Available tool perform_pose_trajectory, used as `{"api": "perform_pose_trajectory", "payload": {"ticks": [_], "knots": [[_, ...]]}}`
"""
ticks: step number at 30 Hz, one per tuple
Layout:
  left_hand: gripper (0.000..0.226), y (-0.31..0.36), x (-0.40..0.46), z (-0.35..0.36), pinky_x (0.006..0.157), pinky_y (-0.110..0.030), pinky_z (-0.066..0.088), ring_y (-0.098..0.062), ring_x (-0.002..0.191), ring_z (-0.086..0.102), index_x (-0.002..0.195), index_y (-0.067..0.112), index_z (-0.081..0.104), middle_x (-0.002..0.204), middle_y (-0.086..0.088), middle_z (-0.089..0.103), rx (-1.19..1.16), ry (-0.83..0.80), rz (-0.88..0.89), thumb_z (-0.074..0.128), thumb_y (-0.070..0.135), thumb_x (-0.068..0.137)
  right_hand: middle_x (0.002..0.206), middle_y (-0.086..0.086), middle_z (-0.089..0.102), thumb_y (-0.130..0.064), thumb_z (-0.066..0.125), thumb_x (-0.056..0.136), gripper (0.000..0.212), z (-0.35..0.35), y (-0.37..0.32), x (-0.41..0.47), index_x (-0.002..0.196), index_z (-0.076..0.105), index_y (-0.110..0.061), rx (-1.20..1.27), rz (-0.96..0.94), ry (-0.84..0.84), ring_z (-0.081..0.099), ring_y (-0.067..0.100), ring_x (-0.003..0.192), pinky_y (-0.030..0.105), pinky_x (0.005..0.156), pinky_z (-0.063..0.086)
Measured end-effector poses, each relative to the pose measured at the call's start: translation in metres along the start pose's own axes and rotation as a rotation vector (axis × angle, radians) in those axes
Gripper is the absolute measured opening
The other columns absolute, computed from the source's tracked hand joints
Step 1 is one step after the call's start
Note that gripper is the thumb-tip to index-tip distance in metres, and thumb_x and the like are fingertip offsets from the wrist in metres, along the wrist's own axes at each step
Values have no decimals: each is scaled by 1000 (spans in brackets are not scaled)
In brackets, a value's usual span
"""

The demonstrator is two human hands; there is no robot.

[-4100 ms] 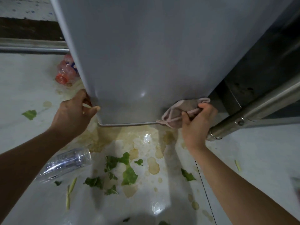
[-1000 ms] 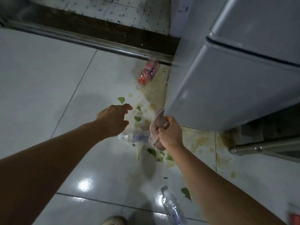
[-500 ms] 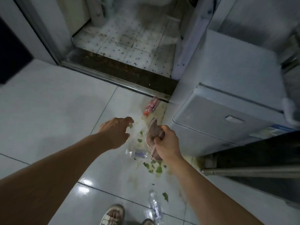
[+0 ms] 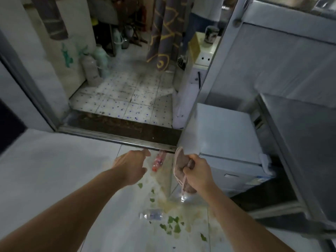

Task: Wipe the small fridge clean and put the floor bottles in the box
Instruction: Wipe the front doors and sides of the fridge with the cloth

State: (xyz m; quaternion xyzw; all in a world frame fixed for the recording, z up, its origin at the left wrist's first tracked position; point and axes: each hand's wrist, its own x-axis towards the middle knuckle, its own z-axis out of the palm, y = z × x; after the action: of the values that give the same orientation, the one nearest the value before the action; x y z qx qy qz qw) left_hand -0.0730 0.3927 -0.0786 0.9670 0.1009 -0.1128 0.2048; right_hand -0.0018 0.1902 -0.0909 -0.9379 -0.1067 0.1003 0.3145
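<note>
The small white-grey fridge (image 4: 223,135) stands at the right, next to the doorway. My right hand (image 4: 197,172) grips a brown-pink cloth (image 4: 181,170) that hangs down beside the fridge's left front corner. My left hand (image 4: 131,167) hovers over the floor with loosely curled fingers and holds nothing. A red-capped bottle (image 4: 158,161) lies on the floor between my hands, near the door sill. A clear plastic bottle (image 4: 151,214) lies lower on the tiles. No box is in view.
Green leaf scraps (image 4: 172,224) and yellowish spill stains (image 4: 181,210) cover the tiles in front of the fridge. A dark metal door sill (image 4: 118,131) leads to a spotted-tile room with thermos flasks (image 4: 95,67). A steel counter (image 4: 300,142) stands right of the fridge.
The view has risen and pulled back from the fridge's base. My right hand has come off the fridge with the cloth, and my left hand has left the fridge's corner.
</note>
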Motion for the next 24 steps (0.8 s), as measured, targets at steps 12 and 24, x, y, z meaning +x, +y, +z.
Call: {"api": "perform_pose_trajectory", "payload": {"ticks": [12,24], "knots": [[37,-46,68,-107,83,-36,50,-21,101,57,121,26,49,112,-1,60,112,-131,390,60,24,86,66,-5,49,2,60,81,11,-22,-63,6,90,62,-5,-21,402,362,48,6,56,-1,47,33],[45,22,200,-113,91,-40,49,-22,112,56,131,21,46,125,-5,58,241,-323,698,58,23,88,88,16,67,-7,60,84,13,-31,-30,78,94,64,0,105,686,595,63,28,79,30,68,49]]}}
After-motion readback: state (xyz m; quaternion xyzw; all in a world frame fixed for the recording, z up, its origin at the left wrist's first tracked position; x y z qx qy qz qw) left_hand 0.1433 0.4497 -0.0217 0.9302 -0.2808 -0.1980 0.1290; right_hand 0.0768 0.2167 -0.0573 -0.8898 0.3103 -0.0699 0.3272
